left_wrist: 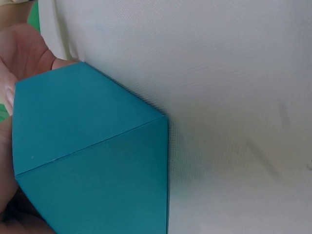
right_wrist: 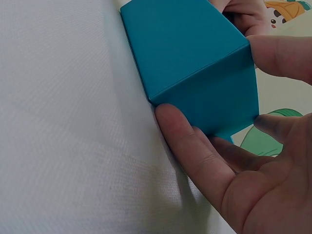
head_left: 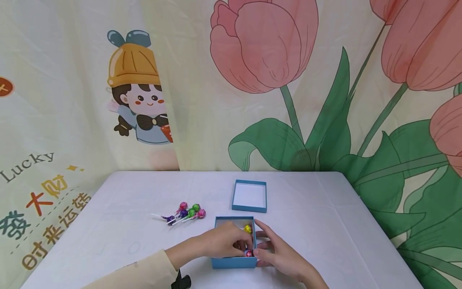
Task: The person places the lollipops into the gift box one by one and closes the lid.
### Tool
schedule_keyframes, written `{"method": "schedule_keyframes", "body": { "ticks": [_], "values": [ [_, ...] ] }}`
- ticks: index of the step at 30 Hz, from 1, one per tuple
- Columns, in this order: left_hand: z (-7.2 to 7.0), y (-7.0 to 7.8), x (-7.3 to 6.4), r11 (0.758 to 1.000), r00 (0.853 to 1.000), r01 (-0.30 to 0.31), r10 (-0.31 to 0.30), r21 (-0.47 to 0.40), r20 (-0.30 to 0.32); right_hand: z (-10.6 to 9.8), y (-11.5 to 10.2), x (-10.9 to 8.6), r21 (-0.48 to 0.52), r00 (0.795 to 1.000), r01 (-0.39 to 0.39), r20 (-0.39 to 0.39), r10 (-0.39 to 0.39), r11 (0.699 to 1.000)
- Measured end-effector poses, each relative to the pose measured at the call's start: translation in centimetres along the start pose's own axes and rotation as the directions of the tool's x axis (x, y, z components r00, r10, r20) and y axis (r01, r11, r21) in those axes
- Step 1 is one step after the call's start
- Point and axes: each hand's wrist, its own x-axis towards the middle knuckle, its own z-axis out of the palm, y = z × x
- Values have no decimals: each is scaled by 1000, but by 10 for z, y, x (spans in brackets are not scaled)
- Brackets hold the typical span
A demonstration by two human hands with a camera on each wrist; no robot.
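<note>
A blue open-topped box [head_left: 234, 263] stands near the front of the table. My left hand [head_left: 228, 240] reaches over its left rim, with curled fingers and thumb pinching a red-and-blue lollipop [head_left: 248, 253] at the near right corner inside. Behind those fingers, a yellow lollipop [head_left: 247, 228] shows within the box. My right hand [head_left: 276, 249] lies along the box's right side. In the right wrist view its extended fingers [right_wrist: 190, 146] touch the blue wall, one along the bottom edge and others at the rim. The left wrist view shows mostly the box's outer walls [left_wrist: 87, 126].
Several wrapped lollipops [head_left: 185, 213], purple, green and pink with white sticks, lie in a pile left of the box. Behind it lies a blue-edged lid [head_left: 249, 208], its white inside facing up. A printed curtain [head_left: 195, 120] hangs behind the white-covered table [head_left: 317, 208].
</note>
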Motion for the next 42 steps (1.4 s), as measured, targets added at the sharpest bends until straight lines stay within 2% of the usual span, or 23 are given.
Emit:
{"method": "schedule_keyframes", "body": {
  "ticks": [4,10,17,31,37,42],
  "values": [
    [0,-1,-1,1000,1000,-3,3,13,-9,0,-1,0,-4,1000,-6,-3,6,1000],
    [0,-5,-1,999,997,-8,12,50,-79,0,-1,-1,-2,1000,-7,-8,7,1000],
    [2,-6,1,997,998,-44,47,60,-45,0,0,-1,7,1000,1,3,-1,1000],
    [9,-8,7,991,994,-76,84,112,-66,0,0,-1,23,1000,7,12,-7,1000],
    [8,-8,6,994,995,-73,78,83,-63,0,-1,-2,24,1000,7,16,-7,1000],
    [-5,-6,2,999,995,-21,25,43,-94,0,-1,-2,16,999,31,20,-31,999]
  ]
}}
